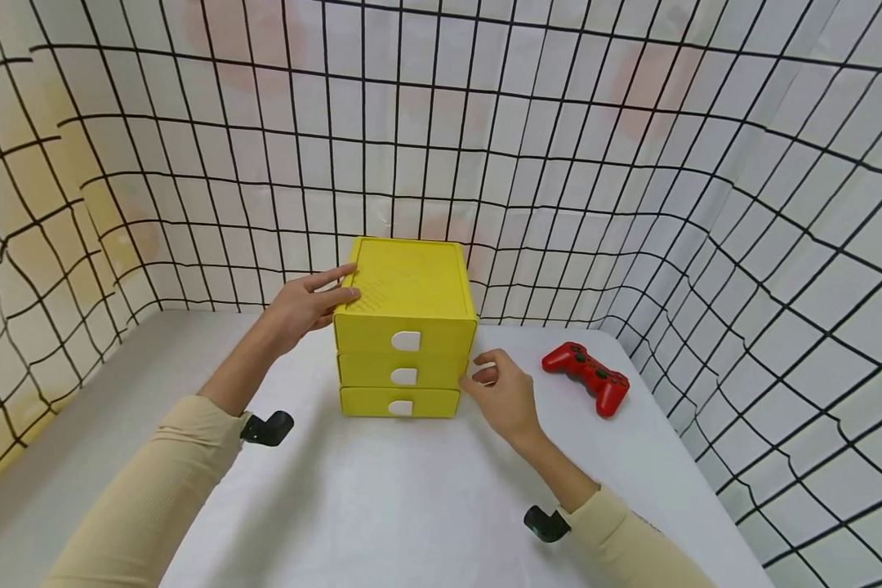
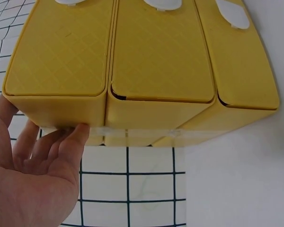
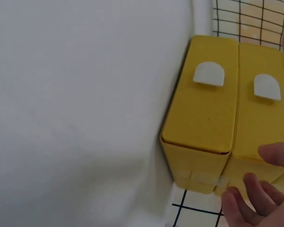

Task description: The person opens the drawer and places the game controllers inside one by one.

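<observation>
A yellow three-drawer box (image 1: 412,282) stands on the white table, each drawer front bearing a white half-round tab; the drawers look pushed in. My left hand (image 1: 300,309) rests at its upper left edge, two fingertips on the top. In the left wrist view other fingers (image 2: 75,144) of that hand lie against the box's side. Beside the right side, at middle-drawer height, is my right hand (image 1: 505,396), fingers loosely bent. Its thumb (image 3: 275,153) is right at the front edge of the middle drawer (image 3: 264,120), and the other fingertips are close to the side.
A red game controller (image 1: 586,376) lies on the white table (image 1: 412,506) to the right of the box. Black wire mesh (image 1: 426,122) encloses the table at the back and both sides. Small black devices (image 1: 268,428) are strapped to both wrists.
</observation>
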Tool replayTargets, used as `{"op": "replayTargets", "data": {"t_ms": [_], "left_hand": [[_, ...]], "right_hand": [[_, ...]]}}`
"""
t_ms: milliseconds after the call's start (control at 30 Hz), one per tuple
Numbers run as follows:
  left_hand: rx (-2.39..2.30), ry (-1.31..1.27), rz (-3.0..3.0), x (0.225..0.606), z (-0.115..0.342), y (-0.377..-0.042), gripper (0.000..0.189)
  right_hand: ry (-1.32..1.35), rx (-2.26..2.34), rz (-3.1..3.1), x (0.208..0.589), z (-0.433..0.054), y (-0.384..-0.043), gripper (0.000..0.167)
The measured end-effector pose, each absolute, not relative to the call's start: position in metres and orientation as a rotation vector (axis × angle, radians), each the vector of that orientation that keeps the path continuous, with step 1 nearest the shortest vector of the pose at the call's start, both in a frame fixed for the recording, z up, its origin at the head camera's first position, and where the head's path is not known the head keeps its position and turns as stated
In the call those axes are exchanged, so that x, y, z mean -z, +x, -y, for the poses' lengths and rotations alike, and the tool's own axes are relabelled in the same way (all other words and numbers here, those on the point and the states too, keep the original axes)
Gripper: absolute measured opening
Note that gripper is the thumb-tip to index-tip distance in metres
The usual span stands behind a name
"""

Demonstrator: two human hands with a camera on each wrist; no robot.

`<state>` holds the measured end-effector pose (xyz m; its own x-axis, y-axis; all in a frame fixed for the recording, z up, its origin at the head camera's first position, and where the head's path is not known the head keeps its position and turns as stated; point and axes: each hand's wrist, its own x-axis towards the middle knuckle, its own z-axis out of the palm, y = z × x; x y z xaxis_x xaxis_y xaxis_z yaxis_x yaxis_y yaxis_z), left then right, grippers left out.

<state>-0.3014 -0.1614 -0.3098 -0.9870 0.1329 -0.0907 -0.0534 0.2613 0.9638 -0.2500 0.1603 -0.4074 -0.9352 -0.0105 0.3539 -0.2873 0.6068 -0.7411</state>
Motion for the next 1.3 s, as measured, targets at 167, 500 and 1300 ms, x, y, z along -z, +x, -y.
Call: {"op": "replayTargets", "data": {"t_ms": [167,500,1300], "left_hand": [[-1.816,0.092,-2.381,0.313,0.161,-0.303,0.066],[-1.812,0.078,-2.391,0.314,0.161,-0.302,0.065],[-1.834,0.074,-2.378,0.314,0.160,-0.303,0.065]], "right_hand": [[0.246,-1.197,2.730,0.414,-0.165,-0.244,0.013],[0.515,-1.240,2.820,0.426,-0.134,-0.235,0.022],[0.642,-1.248,2.719,0.437,-0.096,-0.245,0.012]]}}
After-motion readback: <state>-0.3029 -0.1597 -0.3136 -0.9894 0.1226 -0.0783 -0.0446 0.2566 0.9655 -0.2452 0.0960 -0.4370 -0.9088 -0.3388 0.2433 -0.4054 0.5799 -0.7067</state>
